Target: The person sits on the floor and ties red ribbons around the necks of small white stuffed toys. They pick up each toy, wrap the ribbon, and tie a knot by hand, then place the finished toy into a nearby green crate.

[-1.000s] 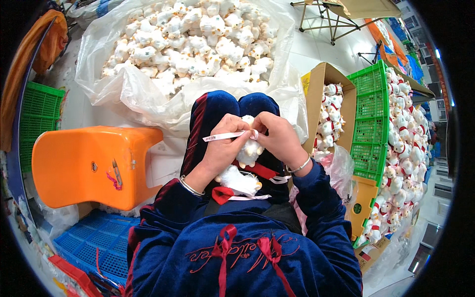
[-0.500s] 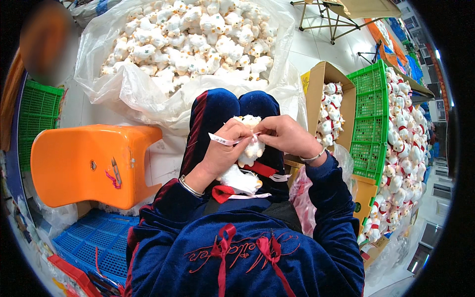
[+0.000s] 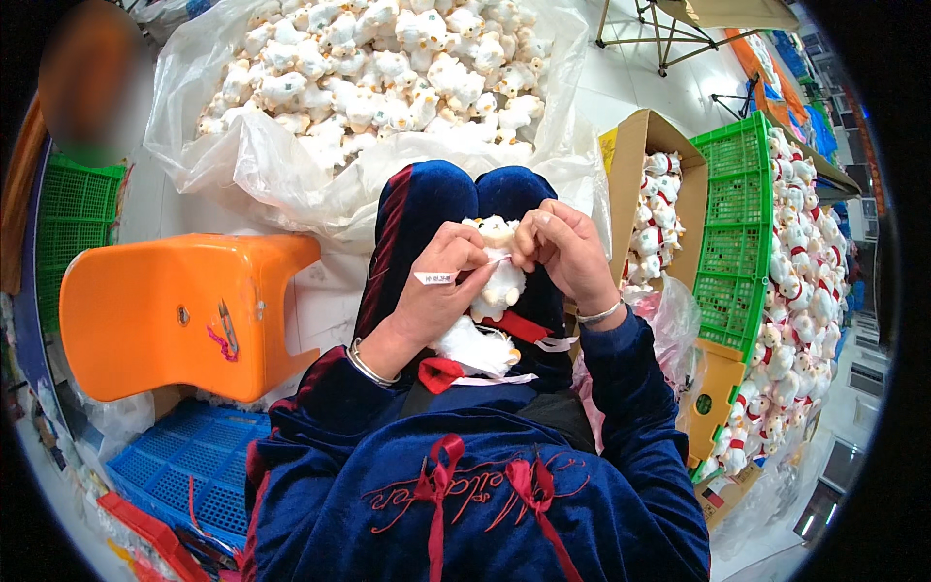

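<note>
A small white plush toy (image 3: 503,288) with an orange-tinged head rests upright on my lap between my hands. Around its neck area runs a narrow white ribbon (image 3: 433,278) with print on it, one end sticking out past my left hand. My left hand (image 3: 438,291) pinches this ribbon at the toy's left side. At the other side, the fingertips of my right hand (image 3: 572,254) are pinched on the ribbon close to the toy's head. A second white plush (image 3: 475,349) lies below, nearer my body, by a red ribbon piece (image 3: 440,373) and another red strip (image 3: 524,328).
A plastic bag heaped with white plush toys (image 3: 378,73) lies ahead. At left stands an orange stool (image 3: 145,320) with small snips (image 3: 227,328), above a blue crate (image 3: 189,466). At right are a cardboard box (image 3: 698,189), a green crate (image 3: 732,252) and red-collared toys (image 3: 800,310).
My right hand has lifted and turned slightly outward beside the toy's head. The ribbon end by my left hand now hangs shorter and lower. The view has shifted slightly.
</note>
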`<state>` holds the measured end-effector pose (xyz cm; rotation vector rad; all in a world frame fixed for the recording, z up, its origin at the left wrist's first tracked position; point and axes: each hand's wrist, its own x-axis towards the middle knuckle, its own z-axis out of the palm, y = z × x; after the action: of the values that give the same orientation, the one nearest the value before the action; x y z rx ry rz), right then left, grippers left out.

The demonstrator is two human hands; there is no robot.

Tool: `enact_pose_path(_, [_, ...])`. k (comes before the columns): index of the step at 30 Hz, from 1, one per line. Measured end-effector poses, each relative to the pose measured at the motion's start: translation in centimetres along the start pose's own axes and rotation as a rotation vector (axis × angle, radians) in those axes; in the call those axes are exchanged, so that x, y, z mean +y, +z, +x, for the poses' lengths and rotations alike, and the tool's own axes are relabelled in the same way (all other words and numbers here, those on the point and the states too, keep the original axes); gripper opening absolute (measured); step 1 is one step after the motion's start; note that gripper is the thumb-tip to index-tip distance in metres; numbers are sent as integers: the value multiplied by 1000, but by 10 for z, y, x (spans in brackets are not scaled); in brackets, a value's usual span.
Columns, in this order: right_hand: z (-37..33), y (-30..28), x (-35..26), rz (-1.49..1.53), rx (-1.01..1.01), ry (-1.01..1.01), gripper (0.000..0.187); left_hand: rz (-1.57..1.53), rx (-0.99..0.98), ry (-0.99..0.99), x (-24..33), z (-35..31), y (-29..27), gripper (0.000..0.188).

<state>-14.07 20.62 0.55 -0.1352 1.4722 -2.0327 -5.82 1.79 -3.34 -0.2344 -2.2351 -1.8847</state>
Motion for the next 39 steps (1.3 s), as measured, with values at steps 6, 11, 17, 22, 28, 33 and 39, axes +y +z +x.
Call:
enact_pose_path(6, [7, -21, 26, -217, 4, -104, 30, 44, -48, -42, -5, -7, -16, 10])
enact_pose_path(11, [-5, 0, 10, -684, -12, -91, 22, -56, -50, -87, -4, -8, -12, 6])
enact_pose_path(17, [-9, 13, 4, -997, -109, -277, 26, -62, 10, -78, 6, -7, -9, 10])
enact_pose_path(22, [-13, 21, 10, -1070, -33, -285, 18, -150, -84, -85, 8, -8, -11, 13])
enact_pose_path(28, [-19, 20, 23, -1014, 94, -355, 18, -374, -274, -120, 3, -4, -28, 18])
enact_pose_path(33, [-22, 21, 24, -996, 115, -338, 16, -334, -264, -496, 8, 0, -24, 17])
enact_pose_path(39, [-22, 23, 22, -1023, 120, -320, 12, -202, -179, -513, 14, 9, -18, 15])
